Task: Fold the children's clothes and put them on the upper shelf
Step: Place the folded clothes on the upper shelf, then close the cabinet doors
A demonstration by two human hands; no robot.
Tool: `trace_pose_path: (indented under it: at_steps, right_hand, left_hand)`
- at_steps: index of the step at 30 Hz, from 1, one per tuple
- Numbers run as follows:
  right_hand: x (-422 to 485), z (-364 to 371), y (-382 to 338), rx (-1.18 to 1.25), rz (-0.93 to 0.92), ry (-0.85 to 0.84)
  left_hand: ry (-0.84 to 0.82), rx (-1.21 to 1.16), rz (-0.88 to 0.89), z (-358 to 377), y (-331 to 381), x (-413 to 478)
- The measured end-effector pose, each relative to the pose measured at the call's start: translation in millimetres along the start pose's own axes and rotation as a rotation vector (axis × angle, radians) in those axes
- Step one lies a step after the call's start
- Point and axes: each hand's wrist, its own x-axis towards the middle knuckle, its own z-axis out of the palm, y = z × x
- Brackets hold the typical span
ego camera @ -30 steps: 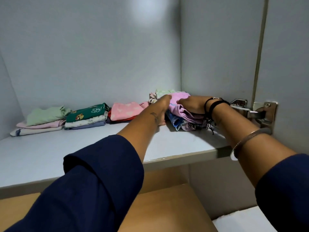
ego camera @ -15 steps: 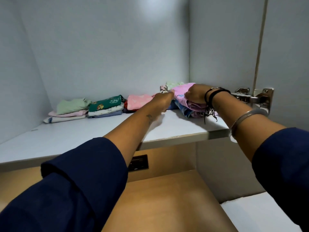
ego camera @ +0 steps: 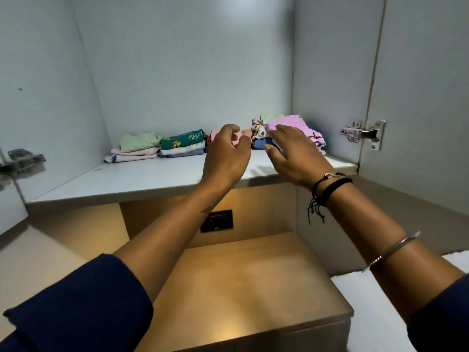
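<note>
Upper shelf [ego camera: 152, 177]: grey laminate, inside an open cupboard. Four folded piles of children's clothes sit in a row along the back wall.
- Pale-green-topped pile [ego camera: 138, 146] at the left.
- Dark-green printed pile [ego camera: 182, 146] touching it.
- Pink pile [ego camera: 215, 134], mostly hidden behind the left hand.
- Lilac-topped pile [ego camera: 291, 123], nearest the right wall.

Left hand [ego camera: 223, 161]: fingers [ego camera: 229, 128] loosely curled, nothing in them. Right hand [ego camera: 297, 158]: fingers [ego camera: 286, 133] spread and nearly straight, nothing grasped. They overlap the lilac-topped pile in view; contact cannot be told.

Handling, as judged: small knit and cotton garments, light and soft, with no stiffness of their own. A pile will likely sag and shed its folds if lifted by one edge. The lilac-topped pile looks tallest and least even, with ruffled edges spilling to the right, so it is the likeliest to slump.

Best hold: flat palms on both sides, or one hand under and one on top, pressing lightly. To square a pile up, nudge with straight fingers at the folded edge, not at the loose hems. The shelf is smooth, so piles should slide readily.
</note>
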Motion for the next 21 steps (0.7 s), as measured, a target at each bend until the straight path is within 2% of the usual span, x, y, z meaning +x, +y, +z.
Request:
trace_pose_path:
  at_steps: [5, 11, 13, 15, 18, 21]
  right_hand:
    - [-58.8, -41.2, -15.7, 0.069, 0.019, 0.142]
    - [-140.3, -126.3, 4.0, 0.008, 0.1, 0.473]
    - [-168.1, -155.6, 18.8, -0.059, 0.093, 0.523]
    - [-189.3, -179.3, 28.9, -0.113, 0.078, 0.535]
    - [-219.1, -207.4, 46.7, -0.221, -0.02, 0.539]
    - [-242.9, -223.3, 66.6, -0.294, -0.079, 0.599]
  left_hand:
    - [-0.033, 0.071, 0.297, -15.1, 56.4, -49.5]
    - [-0.088, 0.279, 0.916, 1.8, 188.2, -83.9]
    - [-0.073, 0.369, 1.15, 19.0, 234.7, -97.5]
    - [-0.043, 0.463, 1.309, 35.4, 274.8, -108.1]
    - [0.033, 0.574, 1.405, 59.3, 322.1, -124.2]
    - [0.092, 0.672, 1.372, 73.0, 349.7, -132.7]
